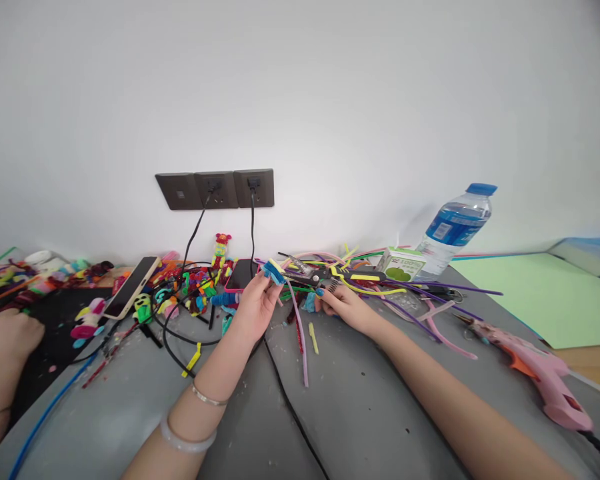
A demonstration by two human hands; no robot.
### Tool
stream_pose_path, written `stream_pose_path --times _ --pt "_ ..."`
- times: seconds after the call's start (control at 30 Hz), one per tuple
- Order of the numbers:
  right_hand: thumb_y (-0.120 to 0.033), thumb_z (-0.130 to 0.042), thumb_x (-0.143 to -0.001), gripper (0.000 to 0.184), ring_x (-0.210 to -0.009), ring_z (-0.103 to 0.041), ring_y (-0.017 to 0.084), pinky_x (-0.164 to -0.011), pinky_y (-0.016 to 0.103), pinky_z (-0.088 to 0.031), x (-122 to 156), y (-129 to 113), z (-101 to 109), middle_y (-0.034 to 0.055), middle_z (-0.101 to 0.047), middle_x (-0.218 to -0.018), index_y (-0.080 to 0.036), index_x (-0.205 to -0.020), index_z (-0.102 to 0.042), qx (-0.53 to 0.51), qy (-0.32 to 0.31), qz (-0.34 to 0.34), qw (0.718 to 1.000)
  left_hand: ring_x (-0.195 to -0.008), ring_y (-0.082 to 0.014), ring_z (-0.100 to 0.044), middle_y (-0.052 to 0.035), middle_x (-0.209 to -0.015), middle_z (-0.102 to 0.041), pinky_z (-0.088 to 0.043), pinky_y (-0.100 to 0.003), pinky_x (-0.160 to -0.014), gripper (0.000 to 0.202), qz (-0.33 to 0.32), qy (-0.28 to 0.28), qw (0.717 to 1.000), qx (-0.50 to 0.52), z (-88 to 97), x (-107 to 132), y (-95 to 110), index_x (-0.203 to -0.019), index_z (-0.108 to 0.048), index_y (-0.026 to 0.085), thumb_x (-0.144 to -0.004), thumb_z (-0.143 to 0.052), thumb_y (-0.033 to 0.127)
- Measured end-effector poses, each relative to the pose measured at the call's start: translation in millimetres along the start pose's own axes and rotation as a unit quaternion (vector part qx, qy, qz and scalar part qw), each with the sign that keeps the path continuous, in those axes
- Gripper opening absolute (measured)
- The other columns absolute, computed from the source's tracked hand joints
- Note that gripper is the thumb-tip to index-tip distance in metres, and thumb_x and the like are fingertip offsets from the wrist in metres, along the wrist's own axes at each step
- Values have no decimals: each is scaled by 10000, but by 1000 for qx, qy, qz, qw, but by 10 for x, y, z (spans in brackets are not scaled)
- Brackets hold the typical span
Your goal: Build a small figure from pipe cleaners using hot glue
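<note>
My left hand [257, 303] is closed in a pinch on a small blue fuzzy pipe-cleaner piece [274, 272] with a pale yellow edge. A lilac pipe cleaner [301, 333] hangs down beside those fingertips; whether it joins the blue piece I cannot tell. My right hand [347, 308] is closed at the pivot end of the wire-stripper pliers [357, 274]. One black and yellow handle stretches right above the knuckles, while the other seems hidden by the hand. The jaws point left, close to the blue piece.
Loose pipe cleaners [420, 313] and small fuzzy figures [87, 323] spread along the wall. To the right are a leaning water bottle [455, 227], a green-and-white box [403, 263] and a pink glue gun [535, 373]. Black cables [290, 400] cross the table. Another person's hand [10, 340] rests at far left.
</note>
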State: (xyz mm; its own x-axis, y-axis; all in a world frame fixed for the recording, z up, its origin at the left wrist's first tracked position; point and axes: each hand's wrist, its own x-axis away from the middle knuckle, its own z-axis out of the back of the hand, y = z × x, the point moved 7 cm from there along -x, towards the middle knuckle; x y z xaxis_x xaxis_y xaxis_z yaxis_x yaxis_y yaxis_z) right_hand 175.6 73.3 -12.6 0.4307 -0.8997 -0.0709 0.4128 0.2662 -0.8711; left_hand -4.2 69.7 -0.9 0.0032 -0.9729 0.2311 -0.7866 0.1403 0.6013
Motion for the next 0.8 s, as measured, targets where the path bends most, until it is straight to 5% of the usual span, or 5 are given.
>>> stream_pose_path --times 0.8 --pt "-767 -331 -861 718 -484 -400 105 -505 266 -319 6 -15 1 32 -535 -553 -164 -537 -547 0 2 0 1000 -694 -75 -683 -5 -786 -716 -576 -163 -720 126 0 -3 1000 -6 21 -20 -9 -862 -669 131 -838 -588 38"
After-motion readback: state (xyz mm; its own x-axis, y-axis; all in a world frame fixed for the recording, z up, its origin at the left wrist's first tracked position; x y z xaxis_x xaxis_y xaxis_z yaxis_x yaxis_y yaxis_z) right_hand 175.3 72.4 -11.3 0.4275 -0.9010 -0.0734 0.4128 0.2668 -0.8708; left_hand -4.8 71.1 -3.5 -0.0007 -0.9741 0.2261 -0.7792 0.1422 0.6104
